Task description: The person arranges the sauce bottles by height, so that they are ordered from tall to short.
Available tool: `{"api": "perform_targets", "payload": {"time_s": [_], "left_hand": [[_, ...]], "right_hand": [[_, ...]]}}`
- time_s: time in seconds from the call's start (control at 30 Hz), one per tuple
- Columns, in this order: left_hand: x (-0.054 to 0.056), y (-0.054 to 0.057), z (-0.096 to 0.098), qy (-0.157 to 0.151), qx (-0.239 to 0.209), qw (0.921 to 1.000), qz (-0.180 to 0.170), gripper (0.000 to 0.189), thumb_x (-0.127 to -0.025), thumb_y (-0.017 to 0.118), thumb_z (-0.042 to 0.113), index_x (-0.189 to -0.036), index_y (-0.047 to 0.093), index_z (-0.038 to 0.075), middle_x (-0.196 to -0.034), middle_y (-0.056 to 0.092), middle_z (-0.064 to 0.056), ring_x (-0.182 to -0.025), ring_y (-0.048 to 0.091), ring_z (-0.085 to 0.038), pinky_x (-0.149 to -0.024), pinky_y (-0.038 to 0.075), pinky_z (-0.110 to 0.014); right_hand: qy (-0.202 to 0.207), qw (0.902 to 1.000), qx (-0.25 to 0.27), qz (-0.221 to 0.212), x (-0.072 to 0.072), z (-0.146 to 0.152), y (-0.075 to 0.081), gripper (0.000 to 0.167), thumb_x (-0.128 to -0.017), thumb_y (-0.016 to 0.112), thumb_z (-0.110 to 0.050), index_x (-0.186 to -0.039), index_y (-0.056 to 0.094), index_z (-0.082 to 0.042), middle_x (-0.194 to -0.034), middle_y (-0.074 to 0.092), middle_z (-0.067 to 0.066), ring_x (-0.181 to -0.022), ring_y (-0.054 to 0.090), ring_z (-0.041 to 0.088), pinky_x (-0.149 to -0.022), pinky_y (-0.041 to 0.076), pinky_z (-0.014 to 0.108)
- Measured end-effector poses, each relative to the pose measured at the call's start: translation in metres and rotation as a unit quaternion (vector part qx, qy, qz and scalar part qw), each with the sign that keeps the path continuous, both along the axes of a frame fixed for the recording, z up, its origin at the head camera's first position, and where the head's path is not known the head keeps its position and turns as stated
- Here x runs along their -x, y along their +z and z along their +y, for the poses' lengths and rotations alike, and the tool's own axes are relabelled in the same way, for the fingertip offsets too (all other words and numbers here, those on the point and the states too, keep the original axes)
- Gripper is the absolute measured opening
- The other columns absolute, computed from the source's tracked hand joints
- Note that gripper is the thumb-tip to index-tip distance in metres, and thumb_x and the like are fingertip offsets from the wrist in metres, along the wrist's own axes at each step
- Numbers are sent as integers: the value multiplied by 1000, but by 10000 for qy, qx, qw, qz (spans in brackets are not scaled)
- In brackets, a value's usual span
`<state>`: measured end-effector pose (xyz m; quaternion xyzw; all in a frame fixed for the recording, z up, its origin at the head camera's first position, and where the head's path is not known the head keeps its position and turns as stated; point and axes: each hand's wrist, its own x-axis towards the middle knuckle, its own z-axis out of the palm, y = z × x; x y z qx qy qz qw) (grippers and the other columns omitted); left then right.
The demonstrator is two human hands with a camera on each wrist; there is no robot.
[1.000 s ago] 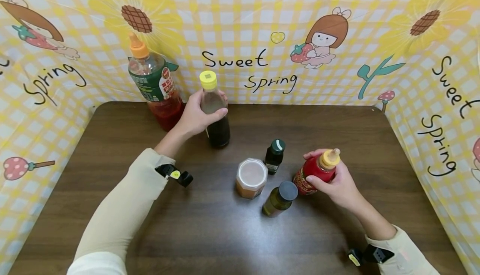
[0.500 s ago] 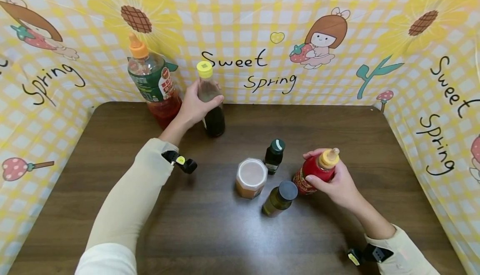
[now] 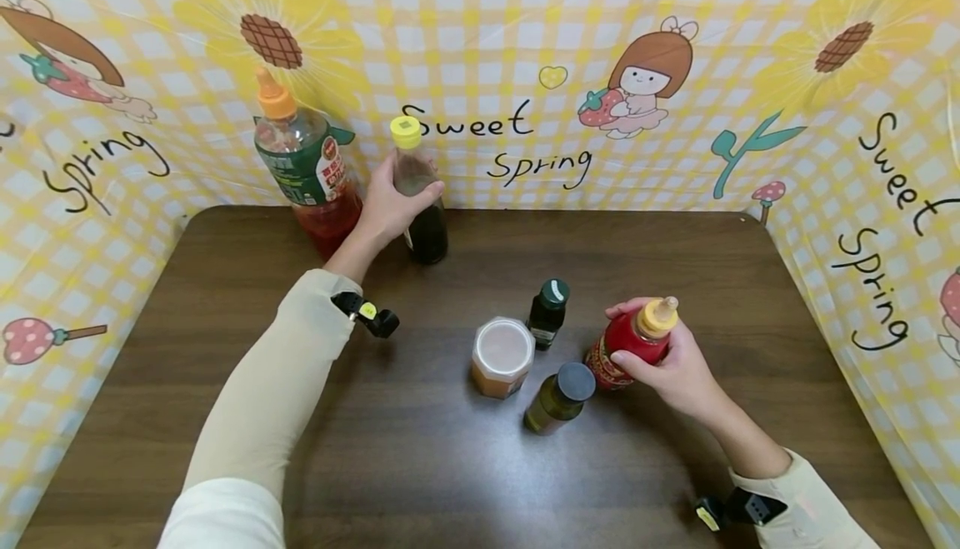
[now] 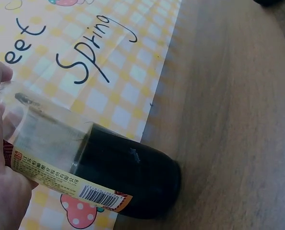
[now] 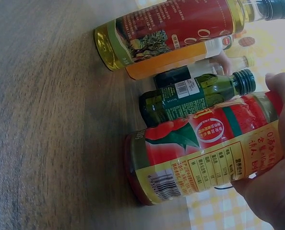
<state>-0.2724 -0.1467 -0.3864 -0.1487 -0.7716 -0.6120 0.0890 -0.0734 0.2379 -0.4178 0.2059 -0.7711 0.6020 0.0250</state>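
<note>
Beside the orange-capped bottle (image 3: pixel 300 167), I see the left hand (image 3: pixel 390 203) gripping the dark bottle (image 3: pixel 429 238), now farther back, so that work is well apart from the white-lidded jar (image 3: pixel 502 357) (base contact looks unclear), while the right hand (image 3: pixel 684 374) still grips the red bottle (image 3: pixel 633 339), wooden table (image 3: pixel 405 457) below, yellow-checked cloth (image 3: pixel 457 41) behind.

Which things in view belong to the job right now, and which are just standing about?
In use, judging by the hands:
- yellow-capped bottle, held by the left hand
- red bottle, held by the right hand

Apparently just standing by:
- orange-topped bottle
- pale-lidded jar
- green-capped bottle
- grey-lidded bottle
</note>
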Motion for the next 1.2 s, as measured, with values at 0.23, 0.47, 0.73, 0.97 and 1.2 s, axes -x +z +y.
{"api": "perform_targets", "payload": {"time_s": [0.23, 0.47, 0.73, 0.97, 1.2], "left_hand": [[2, -1, -1, -144, -121, 9998, -25, 37, -87, 78, 12, -118, 59, 7, -114, 64, -4, -113, 57, -17, -105, 40, -33], [3, -3, -2, -277, -187, 9994, -29, 44, -85, 79, 8, -123, 57, 2, -116, 64, -5, -115, 57, -21, -108, 39, -35], [3, -4, -3, -211, -80, 9997, 49, 42, -86, 79, 11, -122, 58, 6, -116, 63, -5, -116, 57, -19, -108, 39, -35], [3, -3, -4, -245, -98, 9996, 114, 41, -87, 78, 12, -121, 57, 4, -116, 63, -6, -116, 57, -20, -108, 39, -36], [3, -5, -5, -306, -69, 9994, 143, 40, -87, 79, 12, -120, 57, 5, -115, 64, -6, -114, 57, -18, -107, 40, -34]], "right_hand": [[18, 10000, -72, 39, 0, 0, 1, 54, -80, 71, 18, -128, 53, 3, -126, 64, 15, -116, 61, 21, -97, 49, 22], [-22, 9998, -175, 23, 2, -2, 5, 52, -81, 71, 17, -128, 55, 1, -124, 63, 18, -113, 61, 15, -95, 50, 21], [-114, 9991, -396, 73, 19, -1, 17, 49, -83, 72, 14, -127, 56, 0, -122, 65, 12, -112, 62, 14, -93, 50, 21], [-194, 9980, -607, 61, 46, 2, 30, 46, -86, 73, 9, -127, 55, 0, -124, 64, 15, -113, 61, 14, -93, 49, 21], [-264, 9966, -752, 191, 76, 1, 43, 44, -88, 73, 4, -128, 53, 1, -124, 64, 12, -112, 61, 13, -94, 48, 22]]}}
